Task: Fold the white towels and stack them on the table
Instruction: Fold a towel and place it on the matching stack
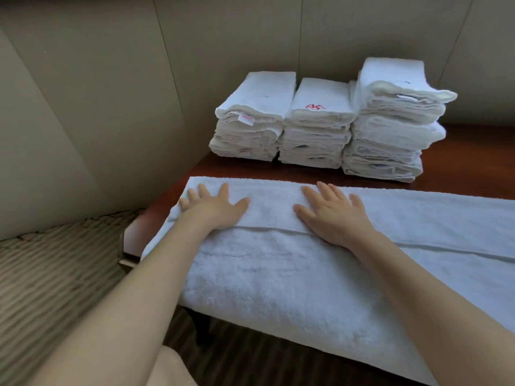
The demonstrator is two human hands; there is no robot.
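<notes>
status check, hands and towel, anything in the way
Left hand and right hand flat, fingers spread on the towel. Towel folded lengthwise on the table. Three folded stacks behind, clear of it.

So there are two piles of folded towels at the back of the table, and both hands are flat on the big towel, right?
Not quite: the head view shows three piles of folded towels, not two, at the back of the table. The rest holds: the left hand and right hand lie flat on the big towel.

Soft even light — blurred, warped edges
</notes>
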